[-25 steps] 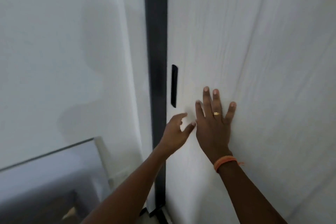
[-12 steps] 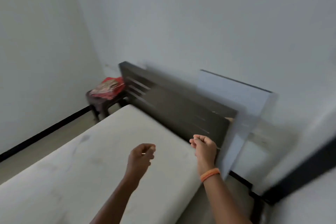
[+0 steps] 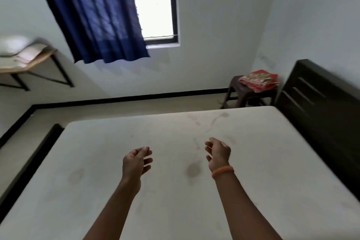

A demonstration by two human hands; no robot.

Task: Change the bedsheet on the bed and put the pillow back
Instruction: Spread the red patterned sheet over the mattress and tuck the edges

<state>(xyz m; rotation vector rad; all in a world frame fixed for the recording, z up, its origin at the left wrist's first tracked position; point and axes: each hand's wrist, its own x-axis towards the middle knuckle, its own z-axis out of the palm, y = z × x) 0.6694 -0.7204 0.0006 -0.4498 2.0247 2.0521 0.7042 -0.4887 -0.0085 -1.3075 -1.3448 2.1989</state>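
**Empty hands over a bare mattress**

Both hands hold nothing. The left hand (image 3: 136,161) hangs over the middle of the mattress (image 3: 97,171) with its fingers loosely curled and the palm turned inward. The right hand (image 3: 218,154) is just the same, relaxed and half open, with an orange band (image 3: 222,171) on the wrist. Neither hand touches the mattress.

The mattress lies bare on the bed, so I judge that the old sheet is already off and the new one is not yet on. Its surface is pale and flat, with some faint grey stains near the middle and toward the far edge. The dark headboard (image 3: 321,103) stands at its right edge.

The pillow (image 3: 13,45) is white and lies on a wall shelf (image 3: 35,62) at the far left, well apart from the bed. A folded red cloth (image 3: 259,80) rests on a stool (image 3: 243,93) just beyond the far right corner of the mattress; whether it is the new sheet I cannot tell. What is left: spreading a sheet and bringing the pillow back.
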